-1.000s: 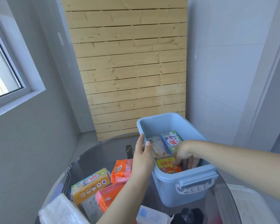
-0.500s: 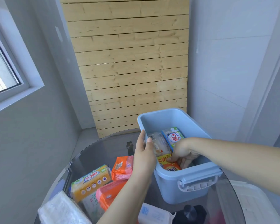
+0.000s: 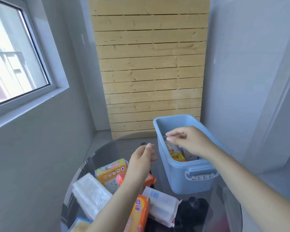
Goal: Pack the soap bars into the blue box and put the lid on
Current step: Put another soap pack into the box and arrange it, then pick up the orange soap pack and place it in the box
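Two bare hands show in the head view, both above a round glass table [image 3: 228,203]. The right hand [image 3: 187,141] hovers over the open blue box [image 3: 182,178], fingers loosely curled with thumb and forefinger near each other; whether they pinch the clear wrapper just below them cannot be told. The left hand [image 3: 141,160] hangs just left of the box, fingers relaxed and holding nothing. Inside the box, a yellow-and-red soap pack [image 3: 177,156] lies against the near wall, beside a clear-wrapped bar [image 3: 172,148]. No lid sits on the box. Left of the box, more packs lie loose on the glass: a yellow-and-green pack [image 3: 110,169], an orange pack [image 3: 149,180] partly under the left forearm, a white textured pack [image 3: 92,195], a white wrapped bar [image 3: 161,205] and an orange-and-yellow pack [image 3: 139,213] at the near edge. A wooden slatted panel [image 3: 149,67] leans against the far wall, with a window [image 3: 15,52] on the left.
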